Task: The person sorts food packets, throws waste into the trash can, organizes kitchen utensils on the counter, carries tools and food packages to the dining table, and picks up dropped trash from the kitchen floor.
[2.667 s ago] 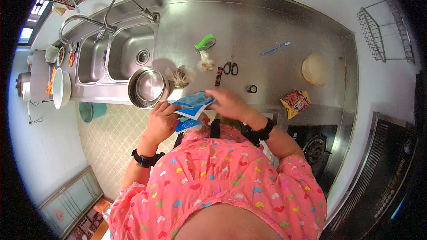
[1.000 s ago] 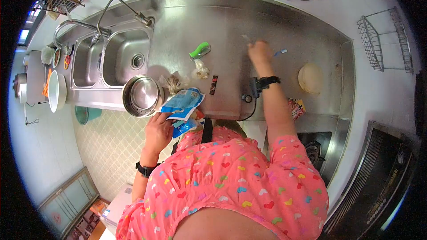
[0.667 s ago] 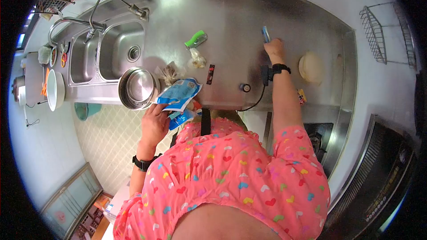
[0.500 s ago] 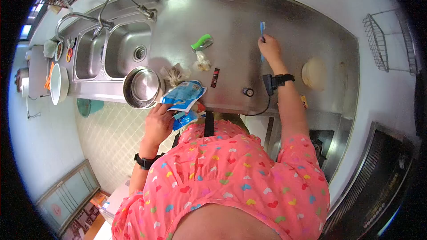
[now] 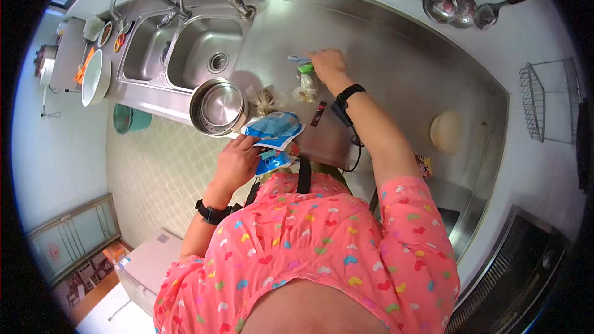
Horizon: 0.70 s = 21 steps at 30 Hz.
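Observation:
My left hand (image 5: pixel 237 162), at the counter's front edge, has its fingers closed on blue-and-white plastic packets (image 5: pixel 276 126). My right hand (image 5: pixel 329 64) reaches over the counter, closed around a blue toothbrush (image 5: pixel 298 60) whose end sticks out to the left. Just below that end lies a green-handled tool (image 5: pixel 305 69), partly covered by the hand. A small clear bag with pale contents (image 5: pixel 305 90) is beneath it, and a narrow dark-red packet (image 5: pixel 318 114) lies nearer my body. Beside the packets sit another clear bag (image 5: pixel 267 100) and a steel pot (image 5: pixel 221 105).
A double sink (image 5: pixel 204 49) with taps is on the left, a white basin (image 5: pixel 96 78) beyond it. A teal bucket (image 5: pixel 131 119) stands on the floor. Ladles (image 5: pixel 440 6) hang on the back wall; a wire rack (image 5: pixel 535 102) is at right. A pale round object (image 5: pixel 447 131) sits on the counter.
My right hand has swung left across the counter with the toothbrush, from the right side to beside the green-handled tool. My left hand keeps hold of the packets. The view has shifted.

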### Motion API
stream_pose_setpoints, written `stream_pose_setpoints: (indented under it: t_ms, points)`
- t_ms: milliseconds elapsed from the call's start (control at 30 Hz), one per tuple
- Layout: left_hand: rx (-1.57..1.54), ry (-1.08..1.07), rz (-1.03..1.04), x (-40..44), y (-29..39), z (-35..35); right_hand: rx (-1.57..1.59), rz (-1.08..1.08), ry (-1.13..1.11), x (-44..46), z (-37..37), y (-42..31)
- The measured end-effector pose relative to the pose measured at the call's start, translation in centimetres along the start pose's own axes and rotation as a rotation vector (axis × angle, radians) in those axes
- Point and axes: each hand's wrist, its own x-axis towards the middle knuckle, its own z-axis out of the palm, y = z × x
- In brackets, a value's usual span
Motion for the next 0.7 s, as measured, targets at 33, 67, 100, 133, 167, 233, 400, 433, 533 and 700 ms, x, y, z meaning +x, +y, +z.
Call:
stream_pose_setpoints:
  t_ms: [33, 67, 100, 133, 167, 233, 400, 433, 533, 700]
  points:
    - [0.000, 0.015, 0.016, -0.1, -0.1, 0.0, 0.000, -0.009, -0.002, 0.3, 0.6, 0.3]
    - [-0.004, 0.015, 0.010, -0.1, -0.2, 0.1, -0.059, 0.021, -0.103, 0.2, -0.2, 0.6]
    - [0.012, 0.015, 0.006, -0.2, -0.2, 0.3, -0.116, 0.056, -0.207, -0.2, -1.0, 1.0]
    - [0.026, 0.015, 0.008, -0.3, -0.3, 0.4, -0.118, 0.062, -0.215, -1.0, -1.8, 1.7]
    - [0.017, 0.014, 0.015, -0.3, -0.3, 0.5, -0.020, 0.110, -0.152, -2.0, -2.7, 2.7]
    - [0.002, 0.002, -0.009, -0.4, -0.5, 0.6, 0.071, 0.170, -0.095, -4.6, -4.5, 4.6]
    - [-0.013, -0.012, 0.018, -0.2, -0.8, 0.5, 0.663, 0.422, -0.018, -13.6, -9.2, 5.9]
    - [-0.012, -0.013, 0.025, -0.1, -0.8, 0.5, 0.556, 0.408, -0.013, -15.5, -9.1, 5.1]
    - [-0.031, -0.020, 0.046, 0.1, -0.9, 0.4, 0.523, 0.329, -0.135, -20.9, -8.6, 2.7]
    - [-0.021, -0.045, 0.060, 0.5, -0.7, -0.1, 0.664, 0.338, -0.047, -25.5, -8.6, -0.8]
